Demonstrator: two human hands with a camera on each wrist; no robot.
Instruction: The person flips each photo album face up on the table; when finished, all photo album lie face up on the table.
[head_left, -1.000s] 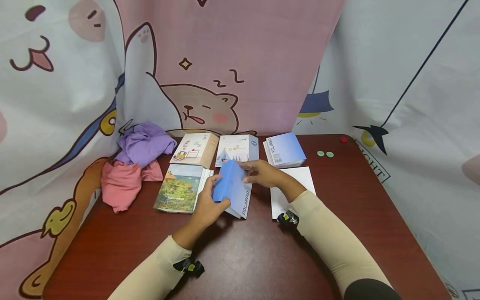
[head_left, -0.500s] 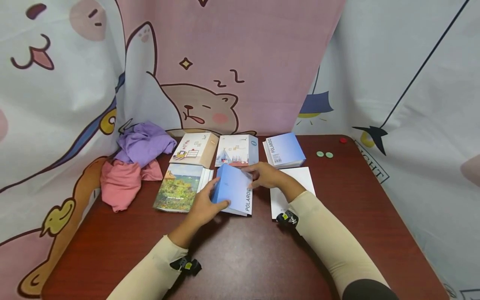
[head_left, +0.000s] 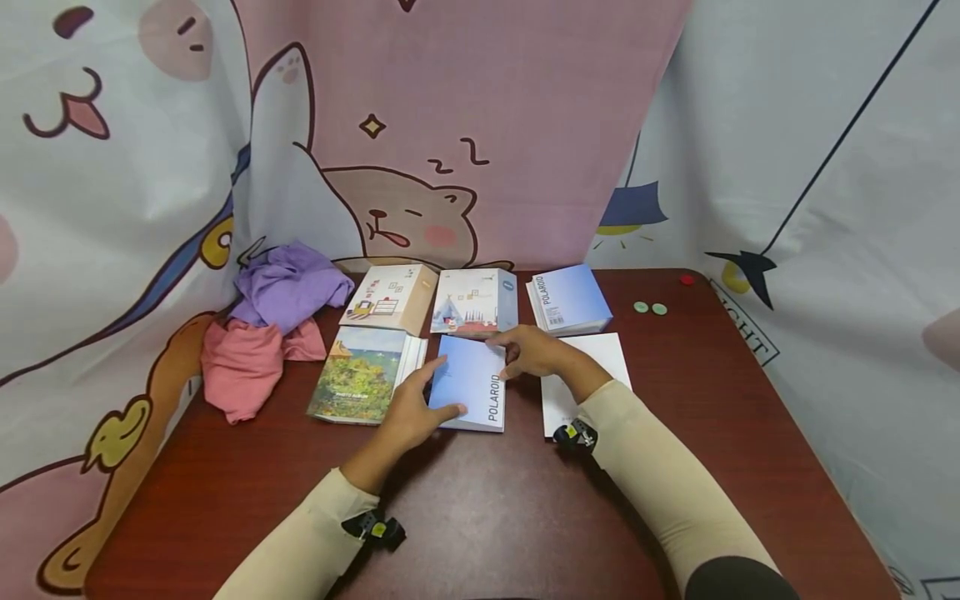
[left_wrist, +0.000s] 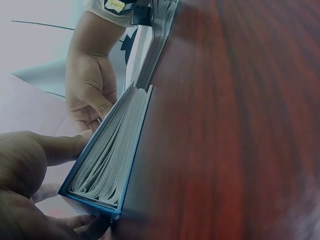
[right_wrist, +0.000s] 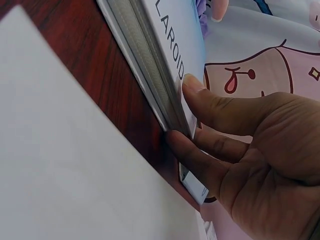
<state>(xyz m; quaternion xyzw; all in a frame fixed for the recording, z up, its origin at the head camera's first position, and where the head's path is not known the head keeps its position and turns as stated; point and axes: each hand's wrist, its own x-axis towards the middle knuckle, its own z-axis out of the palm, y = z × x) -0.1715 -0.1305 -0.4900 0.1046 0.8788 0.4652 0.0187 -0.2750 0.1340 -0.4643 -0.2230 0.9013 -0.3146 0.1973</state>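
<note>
A blue-and-white photo album (head_left: 467, 387) marked POLAROID lies flat on the table, its spine to the left. My left hand (head_left: 411, 410) holds it at the spine side, the thumb over the near part of the cover. The left wrist view shows the page block of the album (left_wrist: 107, 155) between both covers, with that hand around the spine. My right hand (head_left: 531, 352) grips the far right corner. In the right wrist view, the thumb of the right hand (right_wrist: 250, 135) presses on the cover while the fingers touch the album's open side.
Left of it lies a landscape-covered photo album (head_left: 356, 375). Behind are two illustrated albums (head_left: 386, 297) and another blue POLAROID album (head_left: 572, 297). A white album (head_left: 558, 400) sits under the right forearm. Purple cloth (head_left: 292, 283), pink cloth (head_left: 243, 367) and green discs (head_left: 641, 307) lie farther out.
The blue album was tilted up in my hands; it has come down flat onto the table. Both hands stay on it and have shifted only slightly.
</note>
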